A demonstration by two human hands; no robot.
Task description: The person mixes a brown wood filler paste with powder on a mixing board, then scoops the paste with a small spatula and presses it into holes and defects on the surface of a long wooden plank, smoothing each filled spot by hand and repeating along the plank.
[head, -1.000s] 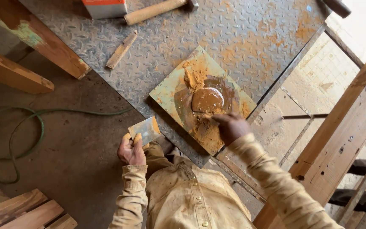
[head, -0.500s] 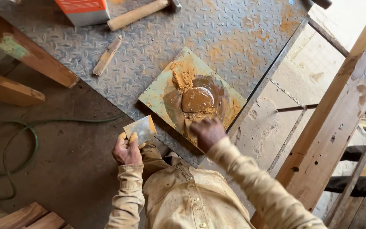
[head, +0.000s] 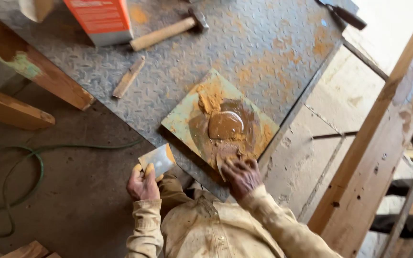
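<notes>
Left hand (head: 143, 184) grasping a small metal scraper (head: 157, 159), held off the bench (head: 264, 52) edge | right hand (head: 241, 176) clenched on a putty knife (head: 220, 166) in brown filler paste (head: 225, 125) on a green mixing board (head: 180, 117) | risk: board overhangs the edge; hard pressure could likely tip it, spilling paste.

Above the mixing board (head: 182, 122), the orange box (head: 102, 19) is cut off by the top edge. My right hand (head: 241, 176) covers most of the scraper (head: 221, 165) at the board's near edge.

Dusty concrete floor (head: 72, 191), timber beams (head: 374, 157), perhaps daylight.
</notes>
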